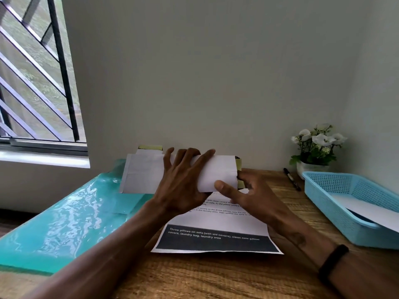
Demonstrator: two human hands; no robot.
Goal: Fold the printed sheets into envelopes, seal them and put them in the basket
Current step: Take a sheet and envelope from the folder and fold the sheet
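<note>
A white envelope (141, 175) with a yellow-green lining is held up over the far side of the wooden table (205, 277). A folded white sheet (218, 169) lies against its right half. My left hand (183, 182) spreads its fingers across the sheet and envelope, its thumb hidden beneath them. My right hand (244, 193) pinches the sheet's right end, thumb on the front and fingers behind. A printed sheet (216, 236) with a dark text band lies flat below my hands. The blue basket (323, 190) stands at the right with a white paper (371, 212) in it.
A glossy teal mat (64, 212) covers the table's left part. A black marker (292, 179) lies between the envelope and the basket. A white pot of flowers (313, 147) stands behind the basket by the wall. A barred window (32, 83) is at the left.
</note>
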